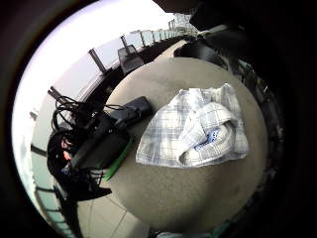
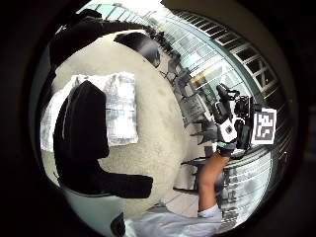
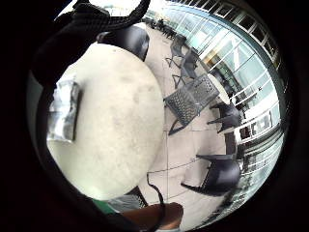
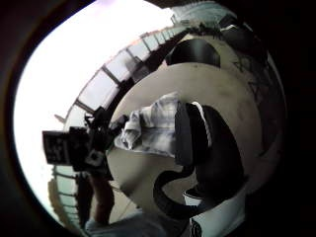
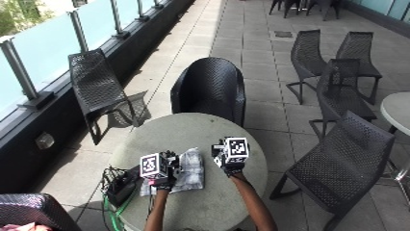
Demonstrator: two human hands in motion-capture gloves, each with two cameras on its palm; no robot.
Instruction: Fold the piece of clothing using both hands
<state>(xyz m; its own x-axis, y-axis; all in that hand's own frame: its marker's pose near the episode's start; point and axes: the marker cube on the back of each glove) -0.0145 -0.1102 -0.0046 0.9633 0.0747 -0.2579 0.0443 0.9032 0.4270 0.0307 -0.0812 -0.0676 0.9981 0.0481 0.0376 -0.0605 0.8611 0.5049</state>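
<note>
Closest to the person, at the near edge of the round counter, both forearms reach forward, and each hand hangs above the surface and holds nothing. From the outside view the left hand is directly over the near-left part of the garment, while the right hand is beside it, over bare counter on its right side. How far the fingers of either hand are spread I cannot tell with certainty (the gloves are black and the marker blocks cover most of them), but in both thumb side palm views a thumb and finger stand off from the cloth and nothing is pinched.

The piece of clothing is a light plaid garment, lying flat and crumpled into a rough rectangle, with one part already turned over on itself. Its long axis seems to run away from the person. So the left hand is the nearer one, and I judge the right hand must travel to its left to reach the cloth's right edge.

Left of the garment, at the counter's rim, lies a black device with cables. Beyond the counter stands a black chair.
</note>
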